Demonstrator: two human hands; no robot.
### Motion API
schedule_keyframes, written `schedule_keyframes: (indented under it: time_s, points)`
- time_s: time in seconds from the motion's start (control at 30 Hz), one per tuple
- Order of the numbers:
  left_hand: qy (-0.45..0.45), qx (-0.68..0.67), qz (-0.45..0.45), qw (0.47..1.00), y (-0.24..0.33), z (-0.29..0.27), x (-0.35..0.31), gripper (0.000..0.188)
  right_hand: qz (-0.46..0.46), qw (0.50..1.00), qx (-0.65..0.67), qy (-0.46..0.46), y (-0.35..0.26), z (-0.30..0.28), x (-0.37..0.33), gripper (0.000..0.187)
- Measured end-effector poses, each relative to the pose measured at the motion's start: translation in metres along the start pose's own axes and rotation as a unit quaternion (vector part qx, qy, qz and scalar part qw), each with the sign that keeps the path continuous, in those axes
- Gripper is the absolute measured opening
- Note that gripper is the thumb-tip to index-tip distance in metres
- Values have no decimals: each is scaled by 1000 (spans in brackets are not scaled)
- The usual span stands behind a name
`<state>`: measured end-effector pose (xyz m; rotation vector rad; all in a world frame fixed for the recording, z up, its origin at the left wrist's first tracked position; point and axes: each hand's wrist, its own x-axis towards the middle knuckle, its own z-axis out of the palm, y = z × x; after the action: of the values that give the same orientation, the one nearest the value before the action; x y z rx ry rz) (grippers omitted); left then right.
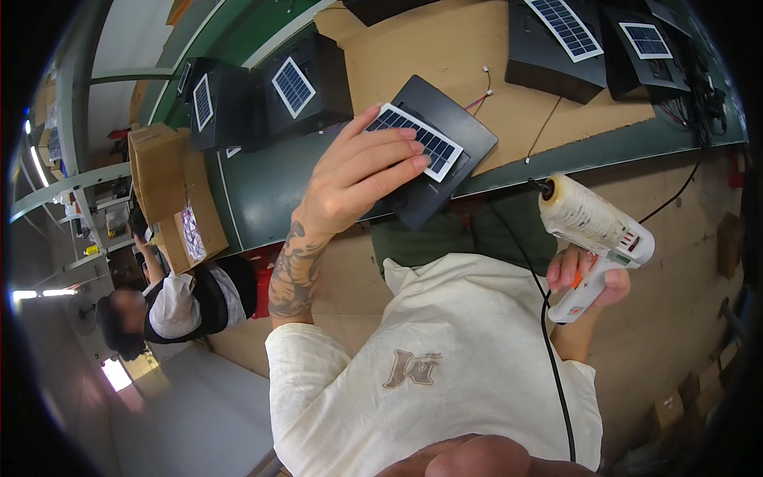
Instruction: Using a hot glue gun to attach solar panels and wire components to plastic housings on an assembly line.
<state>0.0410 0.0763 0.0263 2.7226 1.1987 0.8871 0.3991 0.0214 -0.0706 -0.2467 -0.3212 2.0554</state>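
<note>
My left hand [350, 171] lies over a small solar panel [439, 151] with a white border, its fingers stretched across the cells. Under the panel is a black plastic plate [457, 119], tilted at the table's near edge and partly overhanging it. Thin wires with a white connector [488, 93] come out from behind the plate. Off to the right, my right hand [588, 278] is wrapped round the handle of a white hot glue gun [600, 238] with an orange trigger. The gun's dark nozzle points left toward the plate, apart from it. A black cord hangs from its handle.
Black boxes with solar panels stand at the back left [310, 83] and back right [556, 48]. Cardboard [397, 56] covers part of the green table [262, 187]. Black cables [699, 103] bunch at the right. An open carton [179, 199] and another person [187, 306] are at the left.
</note>
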Motion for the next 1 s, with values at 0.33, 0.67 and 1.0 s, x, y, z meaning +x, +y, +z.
schedule_keyframes:
  time_s: [0.33, 0.67, 1.0]
  points:
    - [-37, -86, -4, 996, -10, 10, -11, 29, -45, 998, 33, -34, -8, -19, -18, 37]
    - [-149, -95, -54, 983, -7, 5, -15, 51, -72, 997, -18, -2, -1, -14, -13, 35]
    - [-149, 59, -143, 977, 38, 12, -15, 65, -84, 996, -4, -27, -3, -27, -3, 36]
